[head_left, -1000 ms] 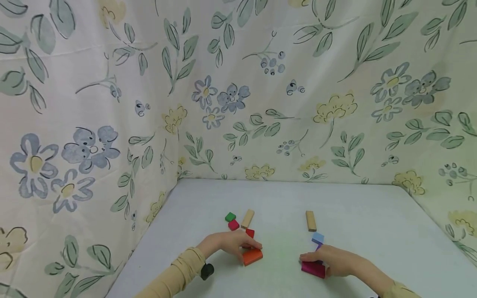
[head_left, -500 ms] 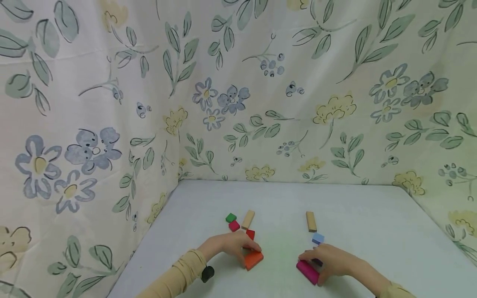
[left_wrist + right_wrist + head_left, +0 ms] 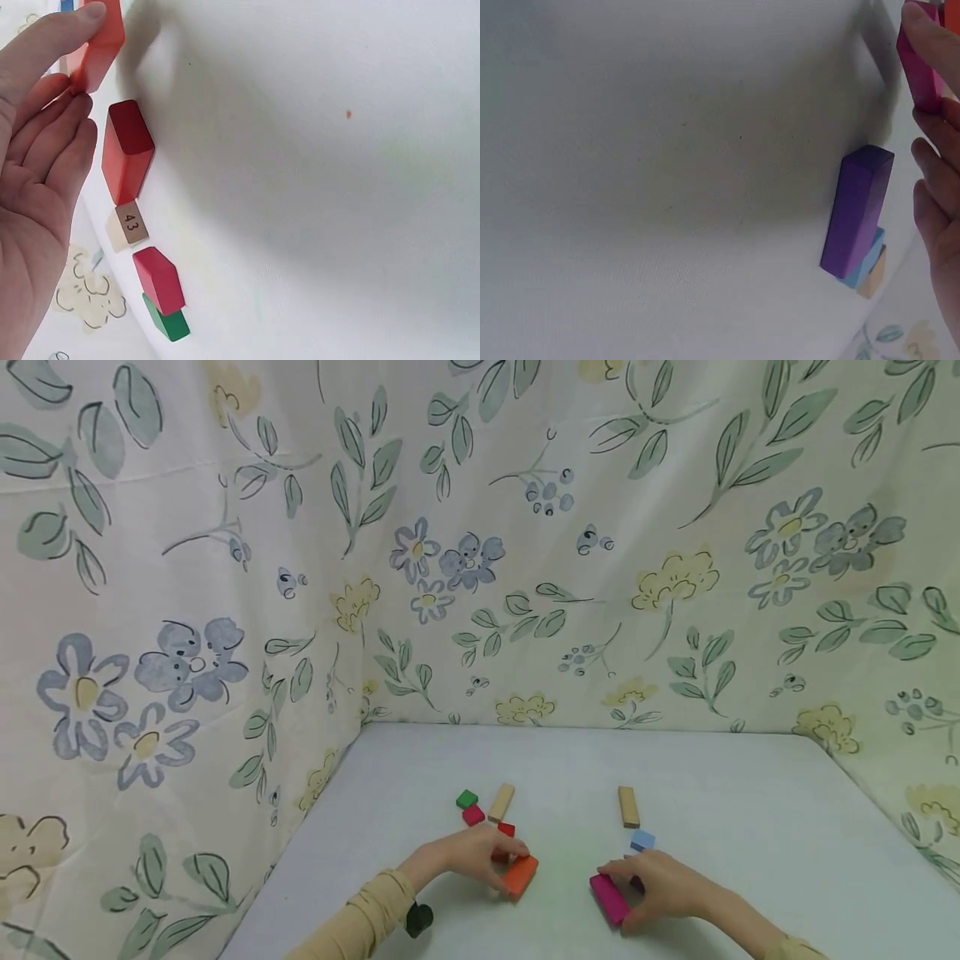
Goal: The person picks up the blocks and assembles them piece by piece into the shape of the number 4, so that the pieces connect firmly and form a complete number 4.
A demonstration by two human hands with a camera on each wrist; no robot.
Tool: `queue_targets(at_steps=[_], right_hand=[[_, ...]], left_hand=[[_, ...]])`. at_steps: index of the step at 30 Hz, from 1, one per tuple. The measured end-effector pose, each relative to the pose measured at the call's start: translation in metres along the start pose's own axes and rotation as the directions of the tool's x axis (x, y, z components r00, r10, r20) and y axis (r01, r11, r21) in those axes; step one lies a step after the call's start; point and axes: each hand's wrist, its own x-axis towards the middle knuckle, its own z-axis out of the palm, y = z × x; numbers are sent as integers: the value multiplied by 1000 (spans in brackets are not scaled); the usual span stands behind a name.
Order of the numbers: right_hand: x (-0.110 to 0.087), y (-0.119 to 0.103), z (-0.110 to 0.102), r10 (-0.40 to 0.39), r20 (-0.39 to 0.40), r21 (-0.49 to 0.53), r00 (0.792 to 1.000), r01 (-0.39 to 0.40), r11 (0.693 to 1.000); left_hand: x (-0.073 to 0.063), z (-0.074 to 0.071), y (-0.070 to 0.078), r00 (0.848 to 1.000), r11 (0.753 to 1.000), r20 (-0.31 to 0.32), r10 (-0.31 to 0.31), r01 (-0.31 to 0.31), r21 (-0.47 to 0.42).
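My left hand [image 3: 474, 853] pinches an orange block [image 3: 521, 878] between thumb and fingertips. On the other side, a magenta block [image 3: 609, 900] is held by its ends between the thumb and fingers of my right hand [image 3: 667, 885]. A gap separates the two blocks. Beyond the left hand lies a red block [image 3: 129, 150], partly covered by the hand in the head view. The right wrist view shows a purple block [image 3: 859, 210] beside the right fingers; in the head view the hand mostly hides it. Whether the held blocks touch the table is unclear.
Behind the left hand are a wooden block [image 3: 502, 802], a crimson block [image 3: 473, 815] and a green block [image 3: 467, 798]. A light blue block [image 3: 642, 840] and another wooden block [image 3: 628, 807] lie behind the right hand. Floral cloth [image 3: 525, 635] surrounds the white table [image 3: 750, 810].
Both held blocks have turned from lying nearly crosswise to slanting more lengthwise. The orange one has shifted slightly right, the magenta one slightly left. The other blocks stay put.
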Motion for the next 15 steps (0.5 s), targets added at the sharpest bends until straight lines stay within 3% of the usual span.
queue_targets(at_steps=[5, 9, 15], right_hand=[[1, -4, 2, 23, -71, -34, 997, -26, 999], [1, -7, 1, 48, -82, -24, 995, -50, 998], [1, -8, 2, 38, -155, -8, 987, -40, 999]], left_hand=[[5, 3, -2, 997, 1000, -76, 22, -23, -5], [9, 5, -2, 992, 999, -121, 43, -46, -21], [17, 7, 1, 984, 996, -177, 32, -46, -75]])
